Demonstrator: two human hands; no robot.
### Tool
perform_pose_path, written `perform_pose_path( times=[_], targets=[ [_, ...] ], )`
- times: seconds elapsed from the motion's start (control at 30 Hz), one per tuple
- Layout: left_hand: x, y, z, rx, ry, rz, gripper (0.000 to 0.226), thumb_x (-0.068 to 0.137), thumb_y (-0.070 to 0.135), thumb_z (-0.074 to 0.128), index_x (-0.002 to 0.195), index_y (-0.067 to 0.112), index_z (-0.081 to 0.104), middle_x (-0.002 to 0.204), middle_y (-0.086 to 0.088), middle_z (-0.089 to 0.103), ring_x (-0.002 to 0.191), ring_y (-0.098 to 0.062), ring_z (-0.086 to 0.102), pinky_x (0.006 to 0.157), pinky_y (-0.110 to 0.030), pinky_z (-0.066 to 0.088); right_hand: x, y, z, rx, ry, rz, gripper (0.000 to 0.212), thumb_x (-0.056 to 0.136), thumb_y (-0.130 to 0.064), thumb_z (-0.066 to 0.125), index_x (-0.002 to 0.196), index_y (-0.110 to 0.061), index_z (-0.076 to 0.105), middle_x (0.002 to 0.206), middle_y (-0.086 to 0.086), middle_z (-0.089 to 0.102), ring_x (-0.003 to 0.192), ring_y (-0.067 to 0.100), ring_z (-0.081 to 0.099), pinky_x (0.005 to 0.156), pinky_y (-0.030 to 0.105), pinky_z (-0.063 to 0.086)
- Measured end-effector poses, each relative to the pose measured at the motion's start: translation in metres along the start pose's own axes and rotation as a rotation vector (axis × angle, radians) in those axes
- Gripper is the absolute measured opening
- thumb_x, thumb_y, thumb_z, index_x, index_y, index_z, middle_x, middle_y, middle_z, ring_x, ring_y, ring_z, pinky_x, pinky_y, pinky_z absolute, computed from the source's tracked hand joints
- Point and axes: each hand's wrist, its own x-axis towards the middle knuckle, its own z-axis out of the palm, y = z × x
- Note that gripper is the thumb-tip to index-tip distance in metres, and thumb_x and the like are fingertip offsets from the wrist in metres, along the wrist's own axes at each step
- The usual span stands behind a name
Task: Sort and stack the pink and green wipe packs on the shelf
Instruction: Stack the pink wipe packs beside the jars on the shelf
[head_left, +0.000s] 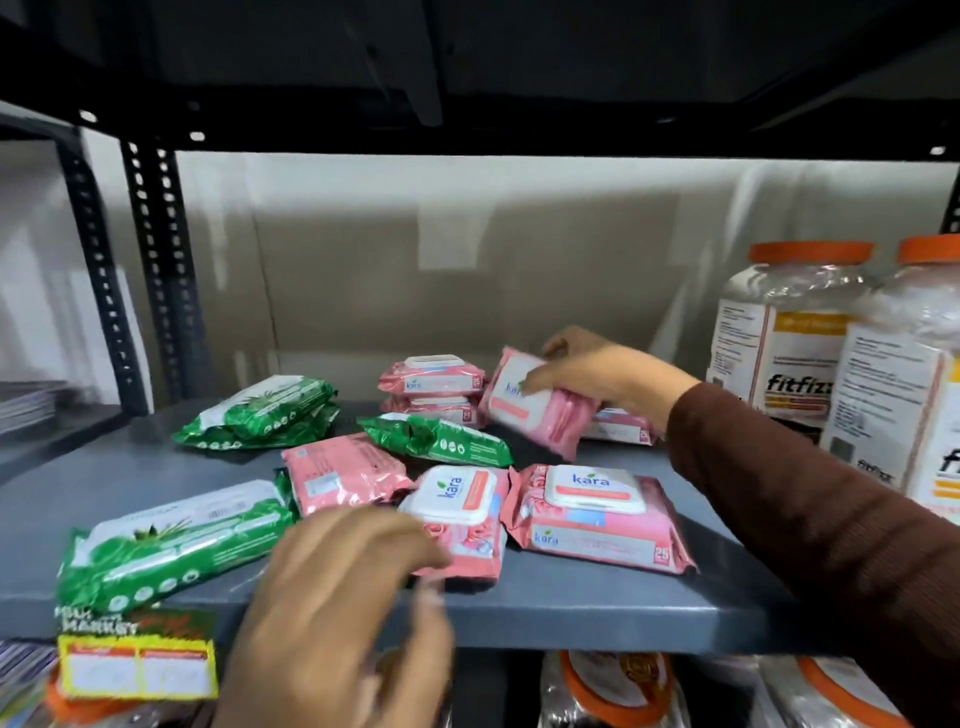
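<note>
The left hand (343, 587) is motion-blurred, its fingers smeared over a pink pack (457, 519). The right-hand jar (904, 374) is cut by the edge. The price tag (136, 670) print is unreadable

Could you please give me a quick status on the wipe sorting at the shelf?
Right hand holds a tilted pink pack beside the pink stack. Left hand open, empty. Green packs and pink ones lie mixed on the shelf.
</note>
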Motion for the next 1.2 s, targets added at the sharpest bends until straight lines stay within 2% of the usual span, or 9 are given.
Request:
perform_pose_path(
  times=[0.1,0.23,0.33,0.47,0.57,0.67,0.97,1.1,1.2],
  targets=[
    [0.052,0.052,0.0,-0.161,-0.151,0.161,0.018,0.085,0.029,0.058,0.094,0.018,0.069,0.097,0.006,0.066,0.094,-0.019,0.059,0.082,-0.034,0.046,-0.005,0.015,-0.028,0.498,0.132,0.047,0.057,0.07,-0.006,0.083,0.118,-0.008,0.052,0.094,0.019,0.074,0.067,0.03,0.074,0.054,0.038,0.061],
    [0.1,0.05,0.051,-0.056,-0.803,0.146,0.071,0.084,0.063,0.053,0.147,0.039,0.031,0.148,0.007,0.042,0.135,-0.019,0.037,0.113,-0.045,0.029,-0.023,0.032,-0.044,0.564,0.313,0.007,0.061,0.053,-0.017,0.085,0.111,-0.015,0.068,0.101,0.023,0.076,0.088,0.038,0.075,0.077,0.06,0.06],
    [0.106,0.043,0.074,0.043,-1.044,0.225,0.07,0.087,0.066,0.048,0.148,0.052,0.017,0.15,0.001,0.039,0.139,-0.028,0.036,0.116,-0.064,0.007,-0.048,0.033,-0.049,0.545,0.392,0.047,0.059,0.056,-0.018,0.084,0.11,-0.005,0.066,0.089,0.023,0.077,0.07,0.032,0.076,0.056,0.042,0.061],
    [0.101,0.028,0.066,0.049,-1.043,0.153,0.052,0.088,0.062,0.049,0.136,0.057,0.03,0.136,0.004,0.044,0.132,-0.026,0.039,0.105,-0.079,0.002,-0.064,0.049,-0.044,0.635,0.465,0.119,0.055,0.079,-0.008,0.078,0.124,0.0,0.047,0.083,0.012,0.072,0.05,0.017,0.071,0.038,0.028,0.054],
    [0.095,0.013,0.053,0.01,-1.051,0.11,0.055,0.086,0.063,0.048,0.136,0.06,0.025,0.141,0.012,0.039,0.132,-0.021,0.038,0.107,-0.066,0.022,-0.074,0.064,-0.034,0.67,0.525,0.162,0.057,0.08,-0.012,0.078,0.121,-0.013,0.038,0.107,0.015,0.064,0.073,0.028,0.074,0.049,0.038,0.06],
    [0.087,-0.003,0.04,-0.05,-1.03,0.1,0.056,0.086,0.063,0.048,0.136,0.063,0.022,0.14,0.021,0.035,0.13,-0.014,0.037,0.106,-0.049,0.035,-0.088,0.074,-0.015,0.693,0.452,0.242,0.036,0.087,-0.016,0.073,0.103,-0.011,0.041,0.101,0.022,0.068,0.058,0.024,0.074,0.049,0.036,0.06],
    [0.068,-0.007,0.012,0.08,-0.844,0.145,0.067,0.092,0.062,0.031,0.152,0.05,0.002,0.162,0.022,-0.016,0.151,-0.01,-0.016,0.123,-0.044,-0.006,-0.122,0.057,-0.043,-0.415,0.073,0.423,0.043,0.085,-0.061,0.061,0.098,-0.021,0.069,0.069,0.005,0.071,0.052,0.015,0.052,0.046,0.024,0.04],
    [0.02,0.024,0.013,-0.255,-0.552,0.167,0.049,0.095,0.061,0.023,0.13,0.043,0.052,0.134,0.03,0.057,0.123,0.012,0.05,0.098,-0.014,0.047,-0.107,0.044,-0.069,-0.589,0.105,0.052,0.025,0.081,-0.035,0.078,0.102,-0.036,0.065,0.091,-0.014,0.067,0.085,0.012,0.065,0.077,0.026,0.05],
    [-0.009,0.026,0.037,-0.234,-0.54,0.267,0.045,0.096,0.053,0.028,0.115,0.035,0.064,0.117,0.019,0.071,0.108,0.001,0.066,0.098,-0.016,0.043,-0.078,0.035,-0.06,-0.373,-0.195,-0.095,0.045,0.078,-0.016,0.083,0.113,-0.039,0.067,0.119,-0.016,0.069,0.114,0.004,0.063,0.101,0.025,0.047]
  ],
)
